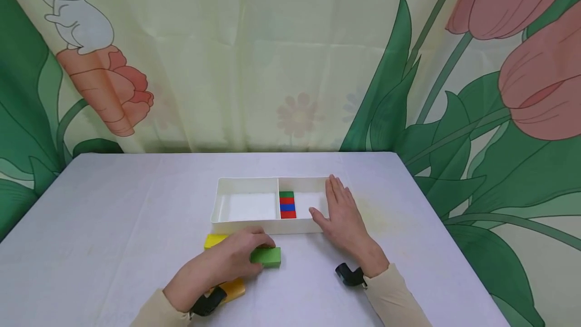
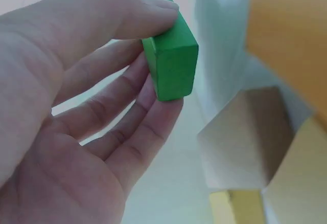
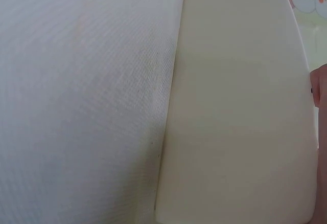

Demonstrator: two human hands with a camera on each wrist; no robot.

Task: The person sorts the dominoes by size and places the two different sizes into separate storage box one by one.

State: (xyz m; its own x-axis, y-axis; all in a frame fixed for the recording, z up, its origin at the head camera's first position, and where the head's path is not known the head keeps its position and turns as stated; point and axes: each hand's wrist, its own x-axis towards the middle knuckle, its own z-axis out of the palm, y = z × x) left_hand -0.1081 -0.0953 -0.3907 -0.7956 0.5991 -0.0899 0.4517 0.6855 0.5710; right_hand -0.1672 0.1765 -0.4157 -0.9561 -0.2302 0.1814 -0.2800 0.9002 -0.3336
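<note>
Between the thumb and fingers of my left hand [image 1: 229,256] is a green block [image 1: 271,258], pinched just in front of a white two-compartment box [image 1: 254,227]. The left wrist view shows the thumb on one face of that block [image 2: 176,73] and fingertips against the opposite side. My right hand [image 1: 342,220] lies at the box's right end with its fingers straight, touching the rim. A short row of green, red and blue blocks [image 1: 287,207] stands along the divider in the right compartment. The right wrist view mostly shows the box's outer wall [image 3: 235,106].
A yellow block [image 1: 214,239] and an orange block [image 1: 235,289] lie around my left wrist, partly hidden by it. Several tan and yellow blocks [image 2: 237,137] appear close by in the left wrist view. A white cloth [image 1: 113,226] covers the table.
</note>
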